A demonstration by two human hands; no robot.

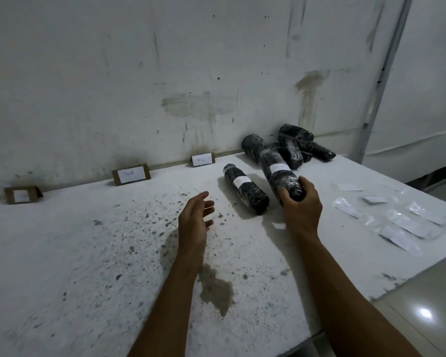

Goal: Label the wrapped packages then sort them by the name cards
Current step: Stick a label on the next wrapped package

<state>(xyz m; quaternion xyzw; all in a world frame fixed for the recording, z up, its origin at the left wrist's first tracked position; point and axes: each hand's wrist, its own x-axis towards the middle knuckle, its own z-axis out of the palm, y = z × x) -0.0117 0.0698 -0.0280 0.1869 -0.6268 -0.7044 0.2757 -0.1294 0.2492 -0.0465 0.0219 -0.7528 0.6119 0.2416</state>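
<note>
The right hand (300, 202) grips the near end of a labelled wrapped package (278, 173), fingers and thumb curled round the black roll, which angles up off the white table (88, 253). Its long axis runs away from the grip, far and slightly left, with the white label facing up about midway along. The left hand (195, 215) hovers over the table with the fingers relaxed and spread, holding nothing, just left of a second labelled package (245, 190) that lies flat between the two hands.

Along the far wall stand three name cards: the right card (202, 159), the middle card (131, 174) and the left card (23, 195). Their writing is too small to read from here. All three lie to the left of the held roll, so I judge the sorting move has to carry it leftward and far, across the second package. The right hand has the hold; the left is nearer the cards and looks placed for a hand-over.

At far right a pile of unlabelled packages (298, 144) waits against the wall, and spare labels in clear sleeves (407, 222) are scattered near the right edge.
</note>
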